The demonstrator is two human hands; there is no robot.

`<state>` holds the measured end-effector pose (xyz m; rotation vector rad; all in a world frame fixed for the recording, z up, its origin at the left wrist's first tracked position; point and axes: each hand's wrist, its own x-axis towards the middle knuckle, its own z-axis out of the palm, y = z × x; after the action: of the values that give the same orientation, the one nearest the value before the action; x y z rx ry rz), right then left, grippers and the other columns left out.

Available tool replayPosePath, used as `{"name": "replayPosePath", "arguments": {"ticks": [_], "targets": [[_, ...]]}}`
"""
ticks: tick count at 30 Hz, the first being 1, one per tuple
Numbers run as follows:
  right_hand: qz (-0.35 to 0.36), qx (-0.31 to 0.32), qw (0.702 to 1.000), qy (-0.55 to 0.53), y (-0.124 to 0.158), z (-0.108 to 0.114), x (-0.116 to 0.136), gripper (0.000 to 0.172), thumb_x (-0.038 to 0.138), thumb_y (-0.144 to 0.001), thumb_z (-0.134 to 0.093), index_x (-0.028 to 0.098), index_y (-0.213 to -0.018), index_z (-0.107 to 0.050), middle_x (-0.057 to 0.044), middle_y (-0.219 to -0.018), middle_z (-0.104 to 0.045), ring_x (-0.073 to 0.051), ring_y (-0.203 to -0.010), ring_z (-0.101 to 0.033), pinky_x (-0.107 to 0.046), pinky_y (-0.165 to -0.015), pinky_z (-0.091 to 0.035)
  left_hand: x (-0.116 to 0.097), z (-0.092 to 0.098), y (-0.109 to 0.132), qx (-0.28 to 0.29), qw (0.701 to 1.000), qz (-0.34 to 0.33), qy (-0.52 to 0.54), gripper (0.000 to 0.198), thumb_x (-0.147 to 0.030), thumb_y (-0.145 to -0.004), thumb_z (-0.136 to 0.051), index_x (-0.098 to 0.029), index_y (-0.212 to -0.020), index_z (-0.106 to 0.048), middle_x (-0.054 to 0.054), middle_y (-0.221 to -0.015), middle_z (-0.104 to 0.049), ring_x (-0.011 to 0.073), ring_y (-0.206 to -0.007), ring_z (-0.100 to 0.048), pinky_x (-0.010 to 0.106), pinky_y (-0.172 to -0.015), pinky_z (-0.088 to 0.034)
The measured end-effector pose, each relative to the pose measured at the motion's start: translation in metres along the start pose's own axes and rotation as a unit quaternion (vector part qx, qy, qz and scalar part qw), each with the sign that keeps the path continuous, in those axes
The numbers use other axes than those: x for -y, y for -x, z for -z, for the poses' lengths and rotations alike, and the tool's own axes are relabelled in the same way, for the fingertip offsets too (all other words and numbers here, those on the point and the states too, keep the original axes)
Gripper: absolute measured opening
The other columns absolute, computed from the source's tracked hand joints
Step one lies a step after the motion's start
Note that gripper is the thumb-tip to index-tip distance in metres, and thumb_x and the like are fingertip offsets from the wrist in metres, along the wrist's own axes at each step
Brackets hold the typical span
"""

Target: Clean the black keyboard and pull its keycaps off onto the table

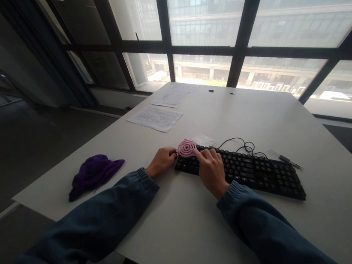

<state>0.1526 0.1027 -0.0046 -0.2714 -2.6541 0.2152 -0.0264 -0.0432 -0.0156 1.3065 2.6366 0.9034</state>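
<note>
The pink spiral disc (pixel 187 148) lies on the far left corner of the keyboard (pixel 255 172), about twelve o'clock from the person's hands. The left hand (pixel 161 161) is curled, and its fingertips seem to pinch the disc's left edge, though the grip itself is too small to see well. The right hand (pixel 210 169) is loosely open. Its forefinger presses on the disc from three o'clock and the other fingers rest on the keys.

In my judgement the work is only at its beginning: the disc is at the first keys, and the long row toward three o'clock is not yet touched by it. A purple cloth (pixel 94 174) lies unused at eight o'clock. Papers (pixel 156 117) lie at eleven o'clock on the table (pixel 262 117).
</note>
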Motion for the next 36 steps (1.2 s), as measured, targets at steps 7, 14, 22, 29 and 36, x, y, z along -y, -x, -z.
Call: {"name": "replayPosePath", "arguments": {"ticks": [7, 14, 22, 29, 36], "targets": [[0.013, 0.007, 1.000, -0.011, -0.001, -0.003, -0.002, 0.046, 0.008, -0.096, -0.045, 0.023, -0.136, -0.060, -0.009, -0.106, -0.065, -0.024, -0.097, -0.046, -0.036, -0.083, -0.033, -0.001, 0.001, 0.001, -0.004, 1.000, -0.010, 0.015, 0.031, -0.024, -0.086, -0.048, -0.012, -0.085, -0.077, 0.005, -0.081, -0.073, 0.0179, -0.075, -0.061, 0.026, -0.069, -0.043], [-0.007, 0.002, 1.000, -0.009, -0.001, -0.001, -0.006, 0.044, 0.007, -0.094, -0.047, 0.024, -0.131, -0.064, -0.009, -0.104, -0.065, -0.024, -0.097, -0.048, -0.036, -0.083, -0.034, 0.000, 0.001, 0.000, 0.005, 1.000, 0.006, 0.026, 0.037, -0.017, -0.082, -0.047, -0.015, -0.100, -0.079, 0.009, -0.099, -0.077, 0.0211, -0.089, -0.067, 0.029, -0.084, -0.048], [0.031, 0.006, 0.998, -0.049, 0.001, -0.005, -0.005, 0.047, 0.008, -0.096, -0.046, 0.027, -0.137, -0.061, -0.008, -0.105, -0.065, -0.022, -0.095, -0.049, -0.033, -0.084, -0.037, 0.002, -0.001, -0.001, 0.006, 0.999, -0.008, 0.034, 0.032, -0.025, -0.086, -0.049, -0.013, -0.088, -0.079, 0.005, -0.087, -0.075, 0.0203, -0.079, -0.064, 0.028, -0.075, -0.048], [0.020, -0.004, 0.999, -0.032, 0.006, -0.002, -0.009, 0.046, 0.007, -0.095, -0.047, 0.026, -0.135, -0.063, -0.008, -0.102, -0.065, -0.022, -0.094, -0.049, -0.034, -0.083, -0.037, 0.008, -0.001, -0.001, 0.004, 0.998, -0.017, 0.058, 0.037, -0.017, -0.083, -0.049, -0.015, -0.103, -0.080, 0.006, -0.104, -0.078, 0.0217, -0.094, -0.069, 0.028, -0.087, -0.049], [0.071, 0.002, 0.996, -0.054, 0.009, -0.004, -0.008, 0.049, 0.007, -0.096, -0.046, 0.028, -0.137, -0.061, -0.007, -0.102, -0.065, -0.021, -0.092, -0.048, -0.033, -0.081, -0.037, 0.015, 0.003, -0.004, 0.036, 0.995, -0.037, 0.083, 0.034, -0.022, -0.087, -0.051, -0.015, -0.104, -0.079, 0.005, -0.101, -0.078, 0.0222, -0.093, -0.069, 0.029, -0.086, -0.052]]}}
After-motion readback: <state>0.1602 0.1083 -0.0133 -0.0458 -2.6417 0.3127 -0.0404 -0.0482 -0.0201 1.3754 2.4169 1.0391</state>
